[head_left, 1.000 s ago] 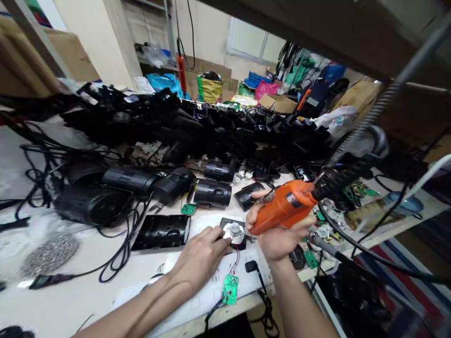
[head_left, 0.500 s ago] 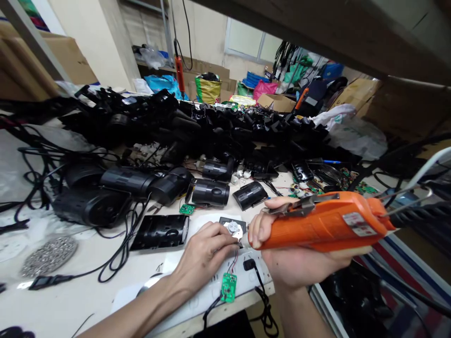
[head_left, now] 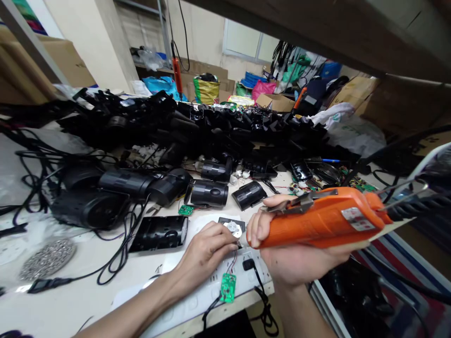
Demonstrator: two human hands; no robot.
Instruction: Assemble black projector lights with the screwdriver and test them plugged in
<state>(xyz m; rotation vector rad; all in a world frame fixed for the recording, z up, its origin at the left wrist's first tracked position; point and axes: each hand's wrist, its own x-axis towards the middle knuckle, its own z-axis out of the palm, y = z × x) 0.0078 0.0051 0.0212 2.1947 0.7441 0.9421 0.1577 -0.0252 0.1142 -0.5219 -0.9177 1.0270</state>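
Observation:
My right hand [head_left: 292,253] is wrapped round an orange electric screwdriver [head_left: 324,220], whose tip meets a small round silver motor [head_left: 233,228] seated on a black square part [head_left: 230,221]. My left hand [head_left: 204,253] pinches that motor at its near edge, fingers curled. Red and black wires run from the motor down to a small green circuit board [head_left: 228,288] lying near the table's front edge. A flat black plastic housing [head_left: 160,233] lies just left of my left hand.
The white worktable [head_left: 70,295] carries a long heap of black plastic housings [head_left: 197,131], black cylindrical parts [head_left: 207,192], tangled black cables [head_left: 120,253] and a round metal mesh disc [head_left: 47,253]. Boxes and coloured bags stand behind. A dark shelf hangs overhead.
The screwdriver has swung from upright to nearly level and its tip has come down onto the motor. My left hand stays on the motor.

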